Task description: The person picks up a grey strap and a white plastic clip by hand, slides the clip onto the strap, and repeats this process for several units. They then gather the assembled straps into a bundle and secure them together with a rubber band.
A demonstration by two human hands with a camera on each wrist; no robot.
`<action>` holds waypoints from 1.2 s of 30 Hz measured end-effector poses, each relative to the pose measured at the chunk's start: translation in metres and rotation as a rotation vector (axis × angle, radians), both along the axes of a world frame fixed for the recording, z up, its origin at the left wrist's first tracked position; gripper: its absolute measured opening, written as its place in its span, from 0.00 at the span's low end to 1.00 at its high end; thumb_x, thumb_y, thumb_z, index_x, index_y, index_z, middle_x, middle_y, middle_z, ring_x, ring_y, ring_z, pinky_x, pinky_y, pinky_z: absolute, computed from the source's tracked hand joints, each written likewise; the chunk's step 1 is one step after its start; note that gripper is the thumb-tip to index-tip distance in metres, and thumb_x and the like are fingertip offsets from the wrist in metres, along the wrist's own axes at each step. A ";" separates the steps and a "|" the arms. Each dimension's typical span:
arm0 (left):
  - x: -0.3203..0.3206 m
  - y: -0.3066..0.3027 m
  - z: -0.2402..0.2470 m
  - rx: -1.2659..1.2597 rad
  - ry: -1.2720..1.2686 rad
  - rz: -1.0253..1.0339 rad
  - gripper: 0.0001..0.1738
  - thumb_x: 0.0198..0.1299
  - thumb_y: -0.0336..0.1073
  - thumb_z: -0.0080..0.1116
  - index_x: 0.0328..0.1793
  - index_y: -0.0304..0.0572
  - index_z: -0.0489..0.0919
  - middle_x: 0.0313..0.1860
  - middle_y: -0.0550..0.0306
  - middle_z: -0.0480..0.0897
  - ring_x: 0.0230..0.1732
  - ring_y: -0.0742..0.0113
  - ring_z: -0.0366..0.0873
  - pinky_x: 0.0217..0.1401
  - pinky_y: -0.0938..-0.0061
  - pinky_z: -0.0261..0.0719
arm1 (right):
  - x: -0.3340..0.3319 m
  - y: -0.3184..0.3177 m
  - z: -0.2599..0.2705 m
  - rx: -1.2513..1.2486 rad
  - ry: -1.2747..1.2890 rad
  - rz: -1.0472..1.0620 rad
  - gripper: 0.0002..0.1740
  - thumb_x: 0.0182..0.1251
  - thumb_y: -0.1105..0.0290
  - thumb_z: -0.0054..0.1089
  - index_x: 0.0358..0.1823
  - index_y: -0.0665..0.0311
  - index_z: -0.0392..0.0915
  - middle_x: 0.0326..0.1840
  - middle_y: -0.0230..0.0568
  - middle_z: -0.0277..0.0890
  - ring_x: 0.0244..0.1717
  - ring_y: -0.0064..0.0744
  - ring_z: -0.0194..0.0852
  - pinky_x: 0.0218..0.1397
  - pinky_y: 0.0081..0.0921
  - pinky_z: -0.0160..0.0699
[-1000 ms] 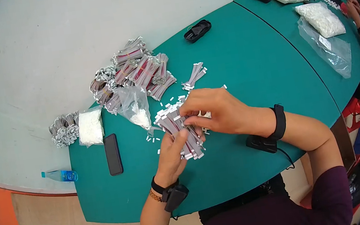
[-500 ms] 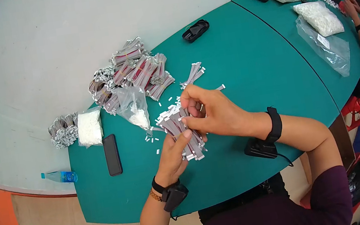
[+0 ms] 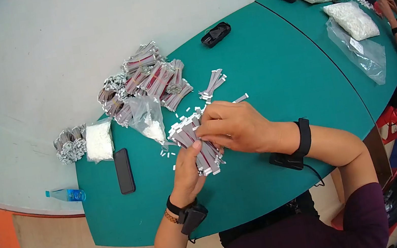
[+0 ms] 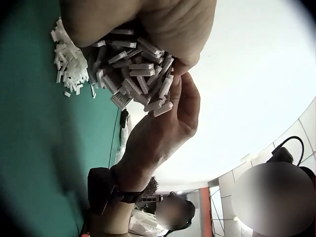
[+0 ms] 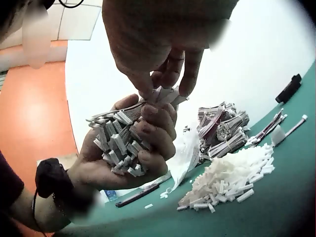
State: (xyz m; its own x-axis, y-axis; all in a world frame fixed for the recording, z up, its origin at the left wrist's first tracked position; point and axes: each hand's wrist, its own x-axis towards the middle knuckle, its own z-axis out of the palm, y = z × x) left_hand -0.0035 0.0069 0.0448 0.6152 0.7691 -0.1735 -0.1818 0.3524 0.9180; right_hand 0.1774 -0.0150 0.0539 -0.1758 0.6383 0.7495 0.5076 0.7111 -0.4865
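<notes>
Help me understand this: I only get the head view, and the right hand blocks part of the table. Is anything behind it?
Observer: Yes, past the right hand, the right wrist view shows a heap of loose white pieces on the green table.
Operator: I mostly see a thumb on the left hand. What are its other fingers doing?
Observer: From the right wrist view, the left hand has its fingers curled round the bundle of strips.
Operator: Are those white tips just plain blocks?
Observer: Not all: in the left wrist view, some white tips show a row of small slots.
</notes>
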 end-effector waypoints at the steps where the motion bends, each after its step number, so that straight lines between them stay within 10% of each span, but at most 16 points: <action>1: -0.001 0.000 0.001 0.009 0.015 0.003 0.22 0.65 0.46 0.49 0.55 0.35 0.68 0.40 0.53 0.77 0.42 0.65 0.77 0.46 0.73 0.76 | -0.001 -0.001 0.001 0.011 -0.028 -0.021 0.11 0.55 0.76 0.64 0.40 0.60 0.78 0.31 0.37 0.72 0.32 0.36 0.74 0.31 0.26 0.72; 7: -0.003 0.003 -0.006 0.001 -0.110 -0.071 0.21 0.63 0.42 0.51 0.56 0.34 0.68 0.41 0.53 0.77 0.43 0.64 0.77 0.47 0.72 0.76 | 0.001 0.001 0.000 -0.187 0.178 0.101 0.08 0.56 0.75 0.60 0.38 0.63 0.76 0.33 0.40 0.70 0.34 0.43 0.72 0.35 0.34 0.72; 16: -0.003 0.000 -0.008 0.029 0.062 -0.045 0.18 0.64 0.36 0.49 0.56 0.34 0.68 0.42 0.54 0.77 0.43 0.67 0.77 0.47 0.72 0.76 | 0.004 -0.005 0.014 -0.712 0.324 0.263 0.06 0.61 0.77 0.59 0.39 0.68 0.75 0.32 0.39 0.75 0.28 0.26 0.75 0.31 0.25 0.75; 36: -0.010 0.003 -0.003 -0.064 0.022 -0.117 0.17 0.53 0.30 0.54 0.50 0.37 0.70 0.38 0.54 0.75 0.39 0.61 0.76 0.45 0.68 0.76 | 0.001 0.000 -0.003 -0.080 -0.138 0.083 0.10 0.54 0.74 0.62 0.39 0.61 0.75 0.36 0.37 0.71 0.40 0.40 0.73 0.38 0.32 0.75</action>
